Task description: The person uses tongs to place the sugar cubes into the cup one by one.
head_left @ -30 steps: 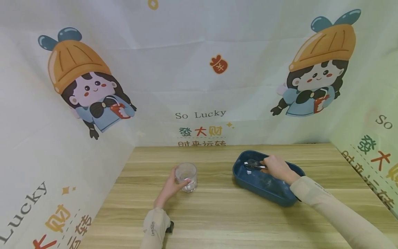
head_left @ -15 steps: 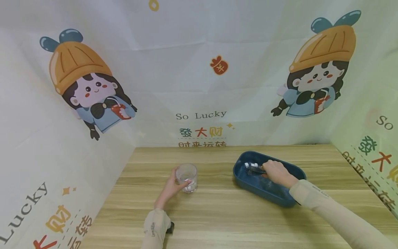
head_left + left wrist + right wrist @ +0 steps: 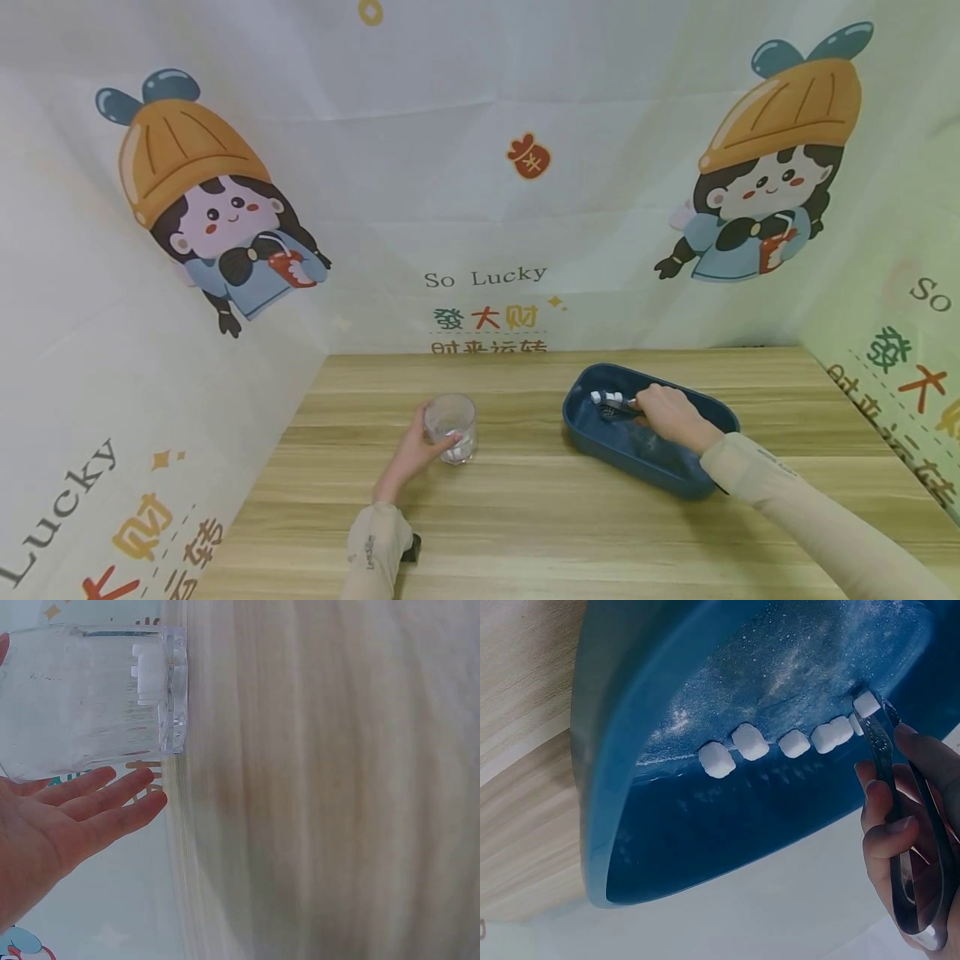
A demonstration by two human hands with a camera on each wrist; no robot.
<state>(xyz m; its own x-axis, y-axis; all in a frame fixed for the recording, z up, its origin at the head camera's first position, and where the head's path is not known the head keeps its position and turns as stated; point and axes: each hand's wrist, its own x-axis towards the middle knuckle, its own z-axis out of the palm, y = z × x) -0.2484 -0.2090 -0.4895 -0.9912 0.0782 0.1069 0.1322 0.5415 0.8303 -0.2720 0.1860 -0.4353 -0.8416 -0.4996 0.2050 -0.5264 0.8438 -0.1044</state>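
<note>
A clear drinking glass stands on the table, with several white cubes at its bottom. My left hand steadies it, thumb on the near side and fingers extended along the other. Over the blue tray, my right hand grips metal tongs between thumb and fingers. A white sugar cube sits between the tongs' tips. More sugar cubes lie in a row along the tray's inner edge, and white powder dusts its floor.
The wood-grain table carries the glass on the left and the tray on the right. Printed cloth hangs behind and at both sides, meeting the table's far edge.
The tongs' tips have shifted slightly toward me in the tray, uncovering cubes behind them. A loose cube seen nearer me earlier no longer shows there. My left hand and the glass stay put.
</note>
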